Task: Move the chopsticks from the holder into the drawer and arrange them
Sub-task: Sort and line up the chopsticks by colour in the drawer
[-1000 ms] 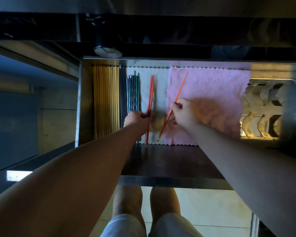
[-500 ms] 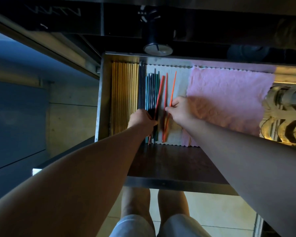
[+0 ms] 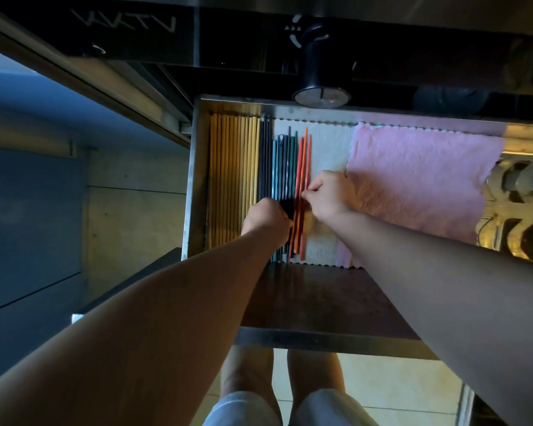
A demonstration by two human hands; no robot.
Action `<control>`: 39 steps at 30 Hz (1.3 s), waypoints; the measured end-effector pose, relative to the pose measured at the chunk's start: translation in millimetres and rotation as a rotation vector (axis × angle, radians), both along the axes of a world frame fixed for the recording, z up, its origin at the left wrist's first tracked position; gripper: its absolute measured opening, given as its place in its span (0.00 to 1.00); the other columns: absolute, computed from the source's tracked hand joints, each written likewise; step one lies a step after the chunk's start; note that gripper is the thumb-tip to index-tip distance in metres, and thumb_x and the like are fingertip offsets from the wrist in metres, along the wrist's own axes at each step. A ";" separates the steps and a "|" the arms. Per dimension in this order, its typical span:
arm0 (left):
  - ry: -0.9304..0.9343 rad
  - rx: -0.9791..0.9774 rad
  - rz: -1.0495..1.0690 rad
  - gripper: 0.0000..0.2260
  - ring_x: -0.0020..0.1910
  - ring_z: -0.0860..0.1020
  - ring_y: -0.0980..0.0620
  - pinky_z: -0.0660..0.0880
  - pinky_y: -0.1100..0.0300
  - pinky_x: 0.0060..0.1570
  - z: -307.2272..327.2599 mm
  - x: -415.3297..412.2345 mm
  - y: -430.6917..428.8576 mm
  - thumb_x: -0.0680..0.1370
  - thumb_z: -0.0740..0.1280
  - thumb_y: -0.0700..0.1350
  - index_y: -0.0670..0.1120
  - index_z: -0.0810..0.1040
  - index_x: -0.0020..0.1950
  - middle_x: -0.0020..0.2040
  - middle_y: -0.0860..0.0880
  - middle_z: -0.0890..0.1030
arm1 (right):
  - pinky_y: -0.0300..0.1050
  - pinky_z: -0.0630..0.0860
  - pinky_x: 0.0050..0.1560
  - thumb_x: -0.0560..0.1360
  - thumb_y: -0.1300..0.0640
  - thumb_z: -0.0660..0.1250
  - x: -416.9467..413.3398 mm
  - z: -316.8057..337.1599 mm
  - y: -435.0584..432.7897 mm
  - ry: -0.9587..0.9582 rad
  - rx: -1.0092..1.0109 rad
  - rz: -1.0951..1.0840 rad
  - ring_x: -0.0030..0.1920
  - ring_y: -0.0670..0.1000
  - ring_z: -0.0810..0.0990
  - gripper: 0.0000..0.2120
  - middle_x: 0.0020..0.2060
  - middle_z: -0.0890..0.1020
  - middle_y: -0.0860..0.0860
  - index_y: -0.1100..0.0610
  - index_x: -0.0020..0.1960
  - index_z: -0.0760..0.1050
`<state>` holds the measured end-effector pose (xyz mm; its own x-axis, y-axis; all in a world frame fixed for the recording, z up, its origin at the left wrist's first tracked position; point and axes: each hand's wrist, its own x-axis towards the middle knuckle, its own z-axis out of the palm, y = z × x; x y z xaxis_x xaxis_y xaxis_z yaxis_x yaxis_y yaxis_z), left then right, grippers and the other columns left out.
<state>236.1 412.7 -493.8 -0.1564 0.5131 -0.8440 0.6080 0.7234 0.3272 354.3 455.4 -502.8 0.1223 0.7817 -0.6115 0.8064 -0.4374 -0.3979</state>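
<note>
Steel-walled drawer [image 3: 197, 179], pulled open. A crinkled pink cloth [image 3: 419, 179] covers its right half, beside a white liner [image 3: 326, 149] with a scalloped edge. Against the left wall lies a flat row of pale yellow chopsticks [image 3: 231, 179], then thin dark and teal chopsticks [image 3: 277, 167], then slim orange chopsticks [image 3: 303, 161], all running front to back. Right hand [image 3: 328, 195] pinches an orange stick at mid-length. Left hand [image 3: 268, 219] is curled over the dark sticks near the front edge (fingers hidden; can't tell its grip).
</note>
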 end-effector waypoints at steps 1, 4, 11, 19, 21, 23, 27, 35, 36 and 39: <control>0.004 0.002 0.000 0.03 0.41 0.83 0.48 0.82 0.51 0.41 -0.7 -0.3 -0.6 0.79 0.67 0.41 0.43 0.77 0.47 0.43 0.45 0.82 | 0.38 0.72 0.41 0.72 0.59 0.72 -0.2 0.5 -0.5 0.003 -0.004 0.021 0.40 0.51 0.81 0.05 0.39 0.85 0.55 0.61 0.41 0.83; 0.004 0.011 -0.021 0.03 0.40 0.82 0.49 0.82 0.52 0.41 -1.8 -0.8 -2.4 0.78 0.67 0.41 0.44 0.77 0.45 0.42 0.46 0.81 | 0.39 0.73 0.42 0.72 0.58 0.73 -1.1 0.2 -1.7 -0.001 0.006 0.041 0.42 0.52 0.82 0.05 0.40 0.85 0.54 0.60 0.43 0.83; 0.038 0.052 -0.120 0.04 0.37 0.81 0.52 0.82 0.55 0.37 -5.0 -2.5 -5.1 0.77 0.69 0.42 0.47 0.77 0.42 0.39 0.48 0.80 | 0.38 0.67 0.34 0.74 0.57 0.70 -7.2 -1.4 2.0 -0.116 0.080 0.110 0.39 0.51 0.76 0.08 0.42 0.79 0.51 0.56 0.50 0.73; 0.012 0.059 -0.177 0.05 0.36 0.81 0.51 0.77 0.60 0.28 1.6 -2.6 -7.3 0.77 0.67 0.40 0.48 0.77 0.42 0.38 0.49 0.80 | 0.46 0.77 0.39 0.77 0.65 0.62 -17.0 6.5 2.8 -0.215 0.139 0.269 0.43 0.55 0.80 0.08 0.47 0.80 0.54 0.58 0.55 0.73; 0.015 0.072 -0.191 0.04 0.35 0.79 0.53 0.75 0.61 0.26 2.8 -2.9 -8.1 0.77 0.67 0.41 0.49 0.76 0.43 0.38 0.50 0.79 | 0.45 0.75 0.37 0.78 0.64 0.62 -17.9 6.9 2.6 -0.257 0.157 0.298 0.44 0.57 0.81 0.07 0.46 0.80 0.54 0.58 0.55 0.73; 0.009 0.084 -0.210 0.04 0.35 0.79 0.54 0.74 0.62 0.27 3.5 -4.2 -9.0 0.77 0.67 0.41 0.50 0.76 0.46 0.40 0.51 0.79 | 0.46 0.74 0.36 0.77 0.63 0.63 -17.0 6.6 2.2 -0.281 0.184 0.337 0.44 0.57 0.81 0.06 0.46 0.80 0.54 0.57 0.53 0.73; -0.017 0.121 -0.283 0.09 0.34 0.79 0.56 0.71 0.63 0.25 7.0 -8.6 -9.6 0.77 0.66 0.40 0.52 0.74 0.55 0.40 0.52 0.79 | 0.43 0.68 0.33 0.76 0.63 0.63 -13.5 3.8 -0.9 -0.309 0.206 0.432 0.43 0.55 0.81 0.07 0.47 0.79 0.52 0.56 0.53 0.75; 0.018 0.118 -0.385 0.13 0.32 0.77 0.54 0.69 0.61 0.24 12.4 -19.1 -9.9 0.77 0.63 0.39 0.53 0.74 0.58 0.39 0.52 0.77 | 0.43 0.70 0.34 0.76 0.58 0.65 -20.2 -1.4 0.1 -0.331 0.101 0.264 0.41 0.57 0.81 0.05 0.39 0.79 0.52 0.57 0.45 0.78; 0.022 0.117 -0.393 0.13 0.33 0.77 0.54 0.69 0.61 0.24 12.7 -19.1 -9.1 0.77 0.63 0.39 0.53 0.74 0.58 0.39 0.52 0.77 | 0.43 0.71 0.35 0.76 0.56 0.66 -22.7 -1.6 2.3 -0.321 0.072 0.211 0.41 0.57 0.81 0.05 0.39 0.80 0.53 0.57 0.45 0.78; 0.013 0.115 -0.418 0.13 0.35 0.78 0.53 0.73 0.58 0.27 14.2 -18.2 -7.1 0.78 0.64 0.40 0.53 0.73 0.60 0.41 0.52 0.77 | 0.47 0.79 0.40 0.75 0.57 0.67 -29.9 -3.4 9.1 -0.273 0.002 0.103 0.43 0.58 0.82 0.05 0.42 0.83 0.55 0.58 0.47 0.78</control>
<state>217.9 405.6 -479.7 0.0753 0.6251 -0.7769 0.8456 0.3730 0.3820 324.3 464.5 -506.1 0.2020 0.7996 -0.5656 0.9241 -0.3469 -0.1605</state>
